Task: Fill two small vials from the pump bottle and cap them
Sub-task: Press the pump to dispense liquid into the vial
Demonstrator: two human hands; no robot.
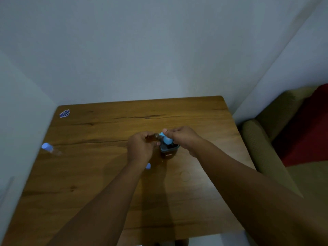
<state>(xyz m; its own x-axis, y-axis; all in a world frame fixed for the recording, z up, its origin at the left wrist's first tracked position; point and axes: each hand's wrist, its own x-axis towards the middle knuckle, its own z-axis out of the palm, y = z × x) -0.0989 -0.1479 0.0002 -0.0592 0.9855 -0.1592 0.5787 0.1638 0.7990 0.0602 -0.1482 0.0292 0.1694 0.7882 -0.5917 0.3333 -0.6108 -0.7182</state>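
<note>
While curled round a small clear amber-filled vial beside the blue-topped pump bottle, left hand; right hand, fingers curled, pressing its rounded pump head.

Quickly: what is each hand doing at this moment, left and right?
Left hand: grips a small vial, held at the pump spout.
Right hand: fingers curled on the pump bottle head.
</note>
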